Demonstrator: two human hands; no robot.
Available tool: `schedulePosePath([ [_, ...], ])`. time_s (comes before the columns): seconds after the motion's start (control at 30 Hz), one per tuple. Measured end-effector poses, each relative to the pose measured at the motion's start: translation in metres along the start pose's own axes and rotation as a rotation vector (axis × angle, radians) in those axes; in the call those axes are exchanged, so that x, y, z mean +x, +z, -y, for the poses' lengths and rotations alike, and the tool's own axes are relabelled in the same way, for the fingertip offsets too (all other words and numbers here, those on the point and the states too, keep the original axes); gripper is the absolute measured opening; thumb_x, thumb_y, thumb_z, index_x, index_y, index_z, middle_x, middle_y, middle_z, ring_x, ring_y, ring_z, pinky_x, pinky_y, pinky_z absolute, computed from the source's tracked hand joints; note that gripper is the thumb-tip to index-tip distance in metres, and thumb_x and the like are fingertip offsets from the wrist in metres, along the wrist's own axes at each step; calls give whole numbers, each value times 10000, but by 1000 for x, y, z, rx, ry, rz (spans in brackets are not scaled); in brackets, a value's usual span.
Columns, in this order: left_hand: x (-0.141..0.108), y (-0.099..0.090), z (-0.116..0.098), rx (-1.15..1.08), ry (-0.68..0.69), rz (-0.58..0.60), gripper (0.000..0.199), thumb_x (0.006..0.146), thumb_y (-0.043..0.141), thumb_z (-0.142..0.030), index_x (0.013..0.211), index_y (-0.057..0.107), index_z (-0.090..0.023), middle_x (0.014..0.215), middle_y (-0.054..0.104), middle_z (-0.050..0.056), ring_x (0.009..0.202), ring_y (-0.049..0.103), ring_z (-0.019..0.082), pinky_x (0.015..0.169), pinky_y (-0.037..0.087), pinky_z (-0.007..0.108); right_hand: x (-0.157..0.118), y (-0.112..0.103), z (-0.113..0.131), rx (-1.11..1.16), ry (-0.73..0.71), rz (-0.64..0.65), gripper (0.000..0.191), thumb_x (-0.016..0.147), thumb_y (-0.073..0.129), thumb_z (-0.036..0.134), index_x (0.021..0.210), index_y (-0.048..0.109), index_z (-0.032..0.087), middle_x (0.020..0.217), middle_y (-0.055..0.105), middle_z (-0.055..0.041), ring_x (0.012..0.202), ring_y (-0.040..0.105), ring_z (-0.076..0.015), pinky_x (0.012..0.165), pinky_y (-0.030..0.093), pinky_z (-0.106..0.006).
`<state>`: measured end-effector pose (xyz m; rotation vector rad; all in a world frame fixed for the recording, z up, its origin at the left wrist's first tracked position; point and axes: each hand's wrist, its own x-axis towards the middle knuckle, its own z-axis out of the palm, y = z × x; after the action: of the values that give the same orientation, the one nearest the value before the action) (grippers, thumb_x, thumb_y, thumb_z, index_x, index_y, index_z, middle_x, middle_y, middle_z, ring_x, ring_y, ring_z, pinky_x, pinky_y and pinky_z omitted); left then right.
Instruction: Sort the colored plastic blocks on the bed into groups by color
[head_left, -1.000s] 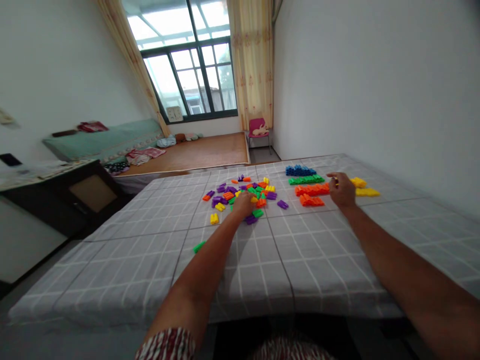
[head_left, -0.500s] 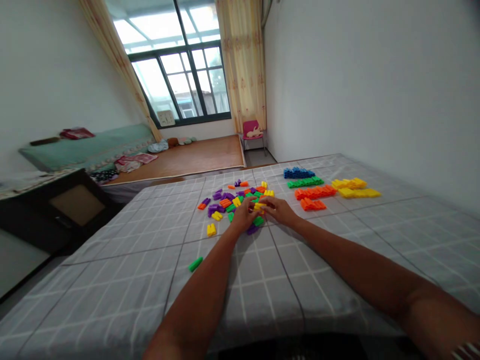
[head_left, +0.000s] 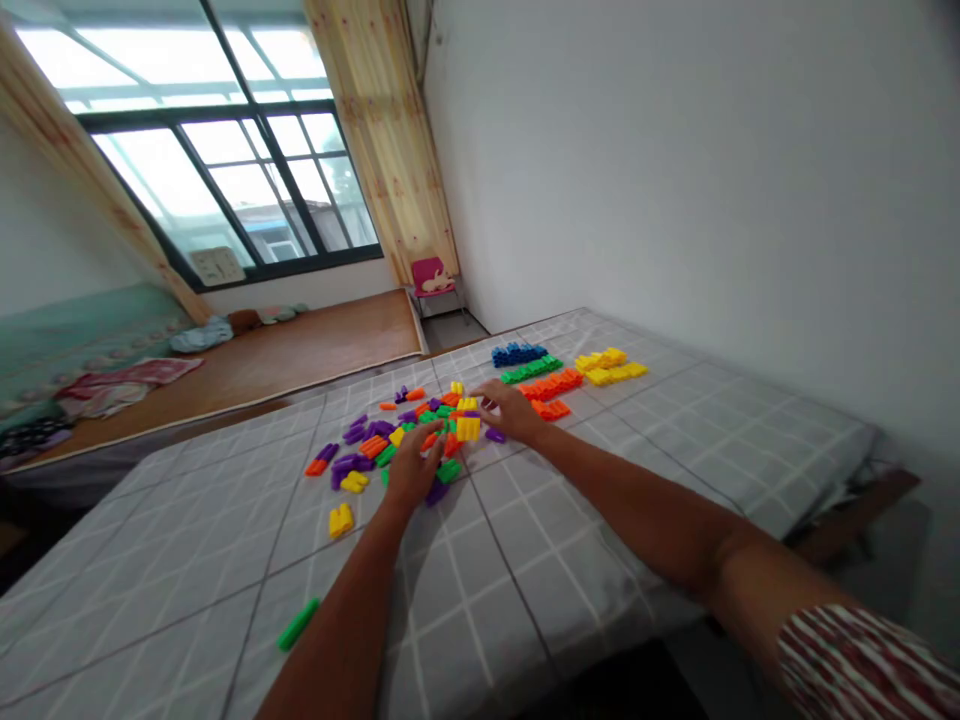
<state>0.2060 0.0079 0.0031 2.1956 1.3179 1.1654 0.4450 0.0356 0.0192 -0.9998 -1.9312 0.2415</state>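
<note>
Where blocks (head_left: 373, 446) lie, right hand (head_left: 514, 410), yellow block (head_left: 468, 430) (perhaps held)

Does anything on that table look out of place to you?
One green block looks stray: it lies alone beside the left forearm, well apart from the mixed pile. Nothing looks plainly spilled or damaged, though fine details are too small to tell.

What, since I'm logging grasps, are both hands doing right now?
Left hand: curled over scattered multicoloured plastic blocks; whether it grips one cannot be told.
Right hand: closed, apparently holding a yellow rectangular plastic block.
</note>
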Motion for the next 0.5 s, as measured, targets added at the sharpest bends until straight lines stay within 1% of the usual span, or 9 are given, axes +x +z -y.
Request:
schedulePosePath([
  [0.07, -1, -1, 2, 105, 69, 26, 329, 908, 485, -414, 1100, 668, -219, 1137, 692, 80, 1114, 611, 252, 994, 476, 454, 4, -31, -23, -42, 156, -149, 348, 800, 542, 112, 1104, 670, 223, 990, 683, -52, 853, 639, -177, 821, 530, -339],
  [0.13, -2, 0, 3, 155, 118, 83, 321, 920, 467, -393, 1087, 681, -221, 1128, 697, 80, 1119, 606, 249, 1018, 458, 459, 3, -60, -44, -69, 286, -299, 295, 816, 511, 140, 1053, 676, 202, 950, 699, -49, 845, 645, -179, 827, 523, -337],
  [0.2, -5, 1, 2, 190, 153, 135, 316, 927, 463, -380, 1077, 692, -224, 1120, 699, 77, 1115, 606, 238, 1032, 446, 443, -1, -78, -58, -85, 362, -368, 253, 839, 502, 192, 1016, 683, 193, 934, 710, -54, 840, 646, -185, 806, 519, -329],
  [0.23, -6, 2, 1, 208, 166, 161, 314, 923, 474, -380, 1093, 691, -229, 1137, 694, 75, 1120, 602, 233, 1038, 440, 435, -3, -81, -61, -82, 378, -357, 237, 849, 508, 227, 1003, 686, 193, 918, 713, -52, 824, 645, -185, 778, 519, -319],
  [0.3, -8, 3, -3, 247, 175, 213, 347, 892, 536, -396, 1178, 662, -244, 1232, 657, 73, 1168, 576, 237, 1056, 421, 436, -8, -75, -60, -48, 354, -253, 223, 862, 533, 294, 981, 693, 196, 871, 718, -41, 771, 641, -178, 716, 511, -296],
  [0.4, -11, 4, -7, 303, 140, 278, 501, 824, 634, -403, 1305, 582, -269, 1364, 573, 74, 1239, 528, 267, 1060, 409, 458, -15, -45, -41, -6, 188, 26, 204, 857, 577, 313, 966, 704, 197, 852, 722, -32, 718, 631, -164, 685, 496, -284],
  [0.47, -12, 4, -8, 311, 123, 285, 485, 837, 613, -352, 1313, 576, -266, 1357, 574, 73, 1215, 545, 260, 1035, 433, 437, -20, -22, -24, -50, 43, 202, 209, 817, 650, 300, 995, 709, 206, 925, 727, -45, 782, 632, -182, 734, 496, -309],
  [0.5, -12, 4, -8, 311, 126, 278, 457, 849, 589, -320, 1302, 585, -261, 1337, 586, 73, 1193, 559, 250, 1021, 445, 420, -23, -12, -16, -97, -21, 265, 251, 784, 698, 304, 1018, 709, 214, 965, 725, -57, 840, 626, -204, 767, 495, -331],
])
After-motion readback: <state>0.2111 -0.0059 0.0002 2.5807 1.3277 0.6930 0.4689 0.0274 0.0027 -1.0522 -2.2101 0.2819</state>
